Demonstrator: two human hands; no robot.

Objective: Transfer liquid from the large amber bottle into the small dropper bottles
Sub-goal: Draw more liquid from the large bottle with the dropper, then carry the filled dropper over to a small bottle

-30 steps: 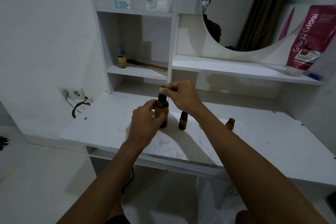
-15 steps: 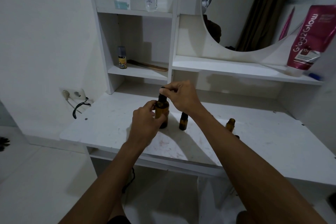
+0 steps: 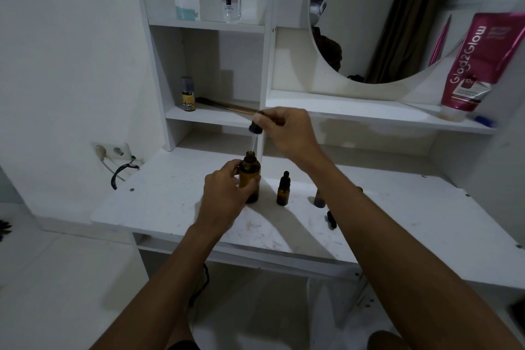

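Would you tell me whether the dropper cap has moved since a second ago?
Yes. The right hand has lifted the dropper cap up off the large amber bottle, to the level of the lower shelf.

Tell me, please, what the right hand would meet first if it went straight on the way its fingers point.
Probably the shelf bearing the yellow-labelled bottle; the right hand, pinching the dropper, points leftward there, though depth is unclear.
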